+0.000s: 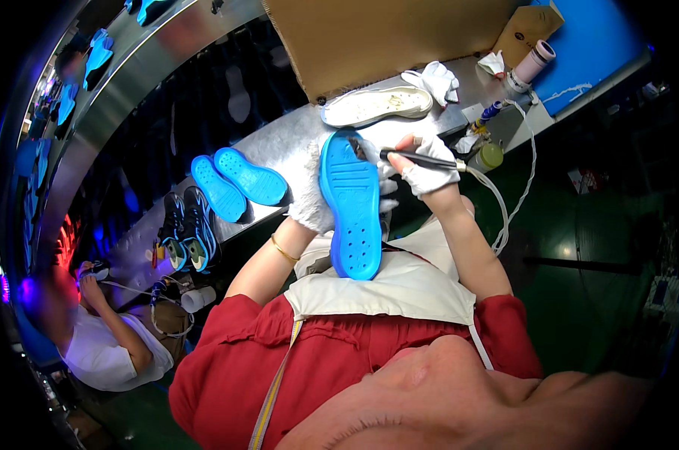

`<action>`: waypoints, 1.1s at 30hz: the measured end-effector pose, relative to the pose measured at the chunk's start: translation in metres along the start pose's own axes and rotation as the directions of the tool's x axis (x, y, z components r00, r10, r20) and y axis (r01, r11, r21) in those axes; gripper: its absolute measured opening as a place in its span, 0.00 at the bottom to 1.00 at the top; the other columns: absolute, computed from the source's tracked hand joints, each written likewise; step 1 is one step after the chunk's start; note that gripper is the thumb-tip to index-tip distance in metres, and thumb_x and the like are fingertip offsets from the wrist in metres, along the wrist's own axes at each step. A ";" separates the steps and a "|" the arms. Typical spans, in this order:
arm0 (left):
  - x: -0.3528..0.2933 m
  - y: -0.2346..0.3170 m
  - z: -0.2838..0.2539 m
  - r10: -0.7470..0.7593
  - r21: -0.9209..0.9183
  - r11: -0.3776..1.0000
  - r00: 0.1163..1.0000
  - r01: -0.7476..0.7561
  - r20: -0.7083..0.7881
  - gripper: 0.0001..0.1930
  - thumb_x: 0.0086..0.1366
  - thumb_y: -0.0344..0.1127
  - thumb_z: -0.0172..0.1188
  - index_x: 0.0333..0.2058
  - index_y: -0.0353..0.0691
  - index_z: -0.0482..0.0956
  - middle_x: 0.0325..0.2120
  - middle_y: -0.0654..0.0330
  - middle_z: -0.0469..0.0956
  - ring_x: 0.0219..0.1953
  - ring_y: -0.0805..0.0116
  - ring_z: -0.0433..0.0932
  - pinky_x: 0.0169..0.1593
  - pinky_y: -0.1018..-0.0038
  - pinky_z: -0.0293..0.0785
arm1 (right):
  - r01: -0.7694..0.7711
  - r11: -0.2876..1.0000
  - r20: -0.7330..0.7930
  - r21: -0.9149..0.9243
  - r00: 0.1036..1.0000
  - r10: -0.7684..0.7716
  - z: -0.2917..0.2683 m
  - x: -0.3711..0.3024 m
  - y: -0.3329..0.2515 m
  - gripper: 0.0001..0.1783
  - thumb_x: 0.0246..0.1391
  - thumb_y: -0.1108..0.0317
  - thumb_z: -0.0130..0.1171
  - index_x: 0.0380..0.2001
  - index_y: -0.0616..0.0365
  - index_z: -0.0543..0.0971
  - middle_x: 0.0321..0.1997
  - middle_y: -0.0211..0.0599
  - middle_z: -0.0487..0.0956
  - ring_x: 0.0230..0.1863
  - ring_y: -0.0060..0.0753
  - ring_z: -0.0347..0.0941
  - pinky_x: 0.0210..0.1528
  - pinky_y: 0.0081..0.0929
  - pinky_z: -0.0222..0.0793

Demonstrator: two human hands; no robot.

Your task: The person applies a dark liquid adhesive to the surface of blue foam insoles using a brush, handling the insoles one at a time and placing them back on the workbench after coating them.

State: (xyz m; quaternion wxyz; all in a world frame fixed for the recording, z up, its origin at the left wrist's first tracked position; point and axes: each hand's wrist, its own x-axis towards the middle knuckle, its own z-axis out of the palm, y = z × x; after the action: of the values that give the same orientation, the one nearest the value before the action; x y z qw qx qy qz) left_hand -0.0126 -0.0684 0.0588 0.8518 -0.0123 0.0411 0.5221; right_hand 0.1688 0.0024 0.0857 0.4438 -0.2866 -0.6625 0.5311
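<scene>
Closest in, your cream apron (384,292) spreads over your lap below the red shirt (242,360). Just beyond it is the blue sole (351,199), held up before you with its grooved and holed face showing and its lower end overlapping the apron in this view. Your left hand (312,191), in a white glove, has its grip closed on the sole, the palm at its left edge and fingertips showing past its right edge. Your right hand (428,169), also gloved but with bare fingertips, has its grip closed around a dark-handled brush (423,159). The bristles are at the sole's upper right edge; you cannot tell for certain whether they touch. A pale tube (533,161) runs from the handle's rear in a loop to your right.

Past your hands, the metal tabletop (291,135) carries a pair of blue soles (251,176), side by side, with dark sneakers (197,225) near them to the left. Beyond the held sole lie a cream sole-shaped piece (377,107) and a crumpled white cloth (438,81). A pink bottle (533,61) stands farther right, and a cardboard box (399,45) rises behind. Off left, a co-worker in a white shirt (114,349) sits with hands raised.
</scene>
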 end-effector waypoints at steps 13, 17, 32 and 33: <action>0.034 -0.022 -0.033 0.580 0.423 0.773 0.796 -0.473 -0.171 0.37 0.61 0.70 0.42 0.54 0.44 0.67 0.46 0.52 0.73 0.43 0.59 0.75 0.47 0.65 0.76 | 0.050 0.991 -0.097 0.121 0.995 -0.038 0.026 -0.024 0.002 0.14 0.48 0.80 0.60 0.38 0.62 0.71 0.28 0.35 0.79 0.27 0.18 0.76 0.33 0.18 0.73; 0.040 -0.013 -0.040 0.477 0.459 0.820 0.851 -0.342 -0.219 0.42 0.59 0.72 0.42 0.58 0.40 0.63 0.50 0.47 0.71 0.50 0.53 0.73 0.55 0.59 0.71 | 0.186 0.970 -0.029 -0.157 0.981 -0.193 0.020 -0.024 0.030 0.12 0.44 0.78 0.63 0.34 0.59 0.74 0.26 0.34 0.78 0.26 0.21 0.75 0.31 0.20 0.72; 0.018 -0.033 -0.054 0.083 0.578 0.816 0.982 0.030 -0.168 0.48 0.54 0.79 0.33 0.57 0.41 0.63 0.47 0.50 0.73 0.50 0.55 0.73 0.56 0.62 0.69 | -0.079 0.987 -0.020 0.143 0.996 0.083 -0.017 -0.069 0.052 0.08 0.47 0.82 0.60 0.31 0.62 0.73 0.30 0.38 0.79 0.27 0.22 0.77 0.32 0.19 0.74; 0.019 -0.038 -0.064 0.140 0.645 0.762 0.959 0.054 -0.246 0.47 0.54 0.78 0.33 0.56 0.41 0.64 0.44 0.52 0.73 0.46 0.58 0.74 0.54 0.63 0.71 | -0.090 0.992 -0.022 0.090 0.995 0.093 -0.021 -0.073 0.052 0.08 0.47 0.82 0.60 0.30 0.63 0.73 0.31 0.39 0.80 0.27 0.21 0.77 0.32 0.18 0.74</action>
State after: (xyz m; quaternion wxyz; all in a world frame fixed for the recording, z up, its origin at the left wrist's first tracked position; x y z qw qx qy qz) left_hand 0.0264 -0.0729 -0.0076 0.7769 0.2091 0.3383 0.4882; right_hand 0.2144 -0.0360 0.0158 0.4400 -0.3037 -0.6184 0.5760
